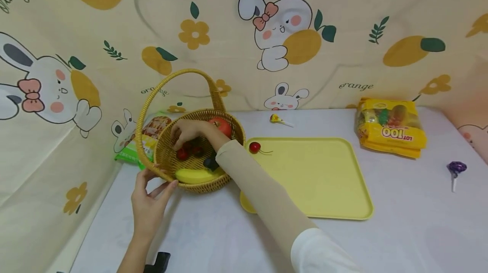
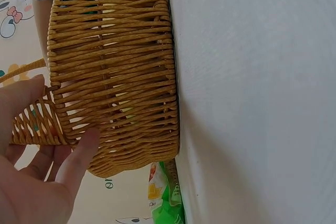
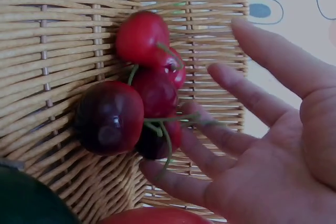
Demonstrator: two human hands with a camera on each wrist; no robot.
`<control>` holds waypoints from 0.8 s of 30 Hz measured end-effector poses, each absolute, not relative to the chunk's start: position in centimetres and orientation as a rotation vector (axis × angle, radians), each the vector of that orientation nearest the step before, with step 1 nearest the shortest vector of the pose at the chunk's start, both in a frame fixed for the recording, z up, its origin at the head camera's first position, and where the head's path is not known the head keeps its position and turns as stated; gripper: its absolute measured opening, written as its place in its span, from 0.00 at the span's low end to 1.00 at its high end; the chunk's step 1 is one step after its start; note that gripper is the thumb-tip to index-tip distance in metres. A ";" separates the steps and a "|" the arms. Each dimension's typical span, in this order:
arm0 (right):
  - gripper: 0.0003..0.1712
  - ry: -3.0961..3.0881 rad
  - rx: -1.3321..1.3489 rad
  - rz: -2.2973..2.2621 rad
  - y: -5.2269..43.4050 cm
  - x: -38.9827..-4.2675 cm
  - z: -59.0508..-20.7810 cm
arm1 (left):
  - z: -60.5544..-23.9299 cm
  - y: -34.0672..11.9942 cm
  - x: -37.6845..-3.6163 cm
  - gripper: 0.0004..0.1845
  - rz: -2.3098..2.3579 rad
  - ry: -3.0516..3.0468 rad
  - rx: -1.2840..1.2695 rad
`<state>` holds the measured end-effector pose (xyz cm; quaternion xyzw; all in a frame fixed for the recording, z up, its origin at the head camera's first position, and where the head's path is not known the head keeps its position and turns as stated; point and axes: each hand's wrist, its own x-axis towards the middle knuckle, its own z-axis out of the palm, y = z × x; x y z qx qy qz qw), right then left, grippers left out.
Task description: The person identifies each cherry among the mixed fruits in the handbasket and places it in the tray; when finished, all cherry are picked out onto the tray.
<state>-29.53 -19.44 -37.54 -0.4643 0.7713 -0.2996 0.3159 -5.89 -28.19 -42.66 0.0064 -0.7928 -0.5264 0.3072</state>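
A wicker basket (image 1: 162, 148) with a tall handle stands at the left of the table. My left hand (image 1: 150, 201) grips it where the handle joins the rim, thumb and fingers on either side of the wicker (image 2: 113, 66). Inside the basket, my right hand (image 1: 190, 130) reaches over a cluster of dark red cherries (image 3: 109, 118) with green stems. Its fingers are spread beside the cherries, the lower fingertips right at the stems. A banana (image 1: 194, 176) lies along the near side, and a red round fruit (image 1: 222, 126) sits at the far right of the basket.
Right of the basket lies a yellow tray (image 1: 305, 179) with a single cherry (image 1: 254, 148) in its corner. A yellow lollipop (image 1: 275, 118), a yellow candy bag (image 1: 392, 129) and a purple lollipop (image 1: 456, 168) lie around it. A green snack bag (image 1: 129, 154) is behind the basket.
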 end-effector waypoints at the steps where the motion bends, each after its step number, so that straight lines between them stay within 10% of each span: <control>1: 0.25 2.012 -1.220 -0.793 -19.4 -29.5 -37.5 | -42.7 -28.2 -5.9 0.33 -1.392 -2.096 0.009; 24: 0.14 2.041 -1.222 -1.110 -17.8 -30.0 -36.1 | -42.6 -28.2 -5.8 0.34 -1.397 -2.090 0.011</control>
